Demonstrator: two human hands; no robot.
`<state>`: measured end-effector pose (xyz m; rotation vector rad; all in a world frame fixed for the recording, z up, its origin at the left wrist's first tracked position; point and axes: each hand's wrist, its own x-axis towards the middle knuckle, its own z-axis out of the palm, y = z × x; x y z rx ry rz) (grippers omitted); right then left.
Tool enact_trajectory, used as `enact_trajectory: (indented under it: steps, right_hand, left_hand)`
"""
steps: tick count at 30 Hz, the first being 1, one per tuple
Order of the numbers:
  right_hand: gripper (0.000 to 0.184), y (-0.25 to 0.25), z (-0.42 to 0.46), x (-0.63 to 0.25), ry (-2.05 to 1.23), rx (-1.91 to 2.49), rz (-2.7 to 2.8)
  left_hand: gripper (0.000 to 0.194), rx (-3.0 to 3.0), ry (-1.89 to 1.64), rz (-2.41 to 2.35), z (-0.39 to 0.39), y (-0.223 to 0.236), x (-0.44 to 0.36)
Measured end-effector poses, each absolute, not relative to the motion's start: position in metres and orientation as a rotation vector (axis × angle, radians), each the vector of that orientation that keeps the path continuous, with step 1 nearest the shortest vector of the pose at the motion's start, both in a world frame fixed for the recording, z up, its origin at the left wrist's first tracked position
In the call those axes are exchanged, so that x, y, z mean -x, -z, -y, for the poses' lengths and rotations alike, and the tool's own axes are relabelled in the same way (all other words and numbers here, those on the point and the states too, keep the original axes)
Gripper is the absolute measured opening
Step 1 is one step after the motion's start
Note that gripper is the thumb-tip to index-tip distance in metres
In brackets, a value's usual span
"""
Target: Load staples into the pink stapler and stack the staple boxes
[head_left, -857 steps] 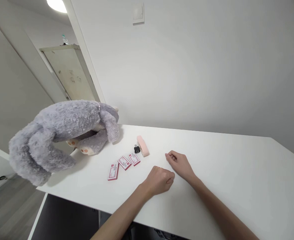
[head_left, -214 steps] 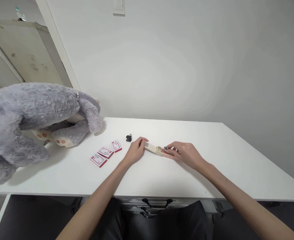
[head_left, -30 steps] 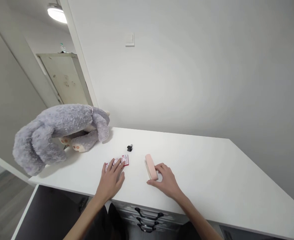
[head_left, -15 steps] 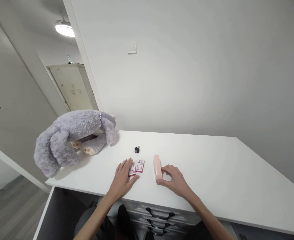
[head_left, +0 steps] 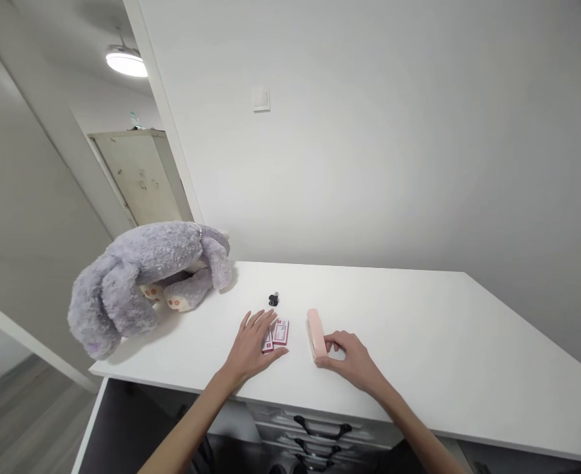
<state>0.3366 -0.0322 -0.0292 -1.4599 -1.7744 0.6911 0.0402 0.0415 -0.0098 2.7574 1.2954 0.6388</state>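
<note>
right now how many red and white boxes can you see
2: one flat red-and-white rectangular box beside the bare left hand; another next to it, partly covered by that hand. More may be hidden there.

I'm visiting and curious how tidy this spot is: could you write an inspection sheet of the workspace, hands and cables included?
Surface: white tabletop, drawers below.
Job's things: pink stapler; red-and-white boxes to its left, partly covered.
Clutter: small black tool beyond the boxes; gray plush toy at the left end.
Hands: left hand spread over the boxes; right hand holds the stapler's near end.
Cables: nothing seen.
Surroundings: wall with light switch; cabinet and ceiling light at left.
</note>
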Motion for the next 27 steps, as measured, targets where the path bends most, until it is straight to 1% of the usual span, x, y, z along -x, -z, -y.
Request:
enact_trajectory:
  steps: [7, 14, 23, 27]
  right_hand:
    - [0.025, 0.028, 0.030, -0.334, -0.683, 1.498, 1.767]
    - [0.028, 0.034, 0.036, -0.325, -0.654, 1.521, 1.753]
    - [0.027, 0.046, 0.054, -0.316, -0.600, 1.538, 1.698]
    - [0.030, 0.046, 0.062, -0.319, -0.619, 1.539, 1.686]
  left_hand:
    - [0.072, -2.586, -0.631, -1.205, -0.044, 0.007, -0.039]
    - [0.082, -2.413, -0.578, -1.152, -0.038, 0.007, -0.039]
    - [0.091, -2.338, -0.615, -1.091, -0.030, 0.015, -0.077]
    - [0.094, -2.355, -0.618, -0.980, -0.026, 0.014, -0.075]
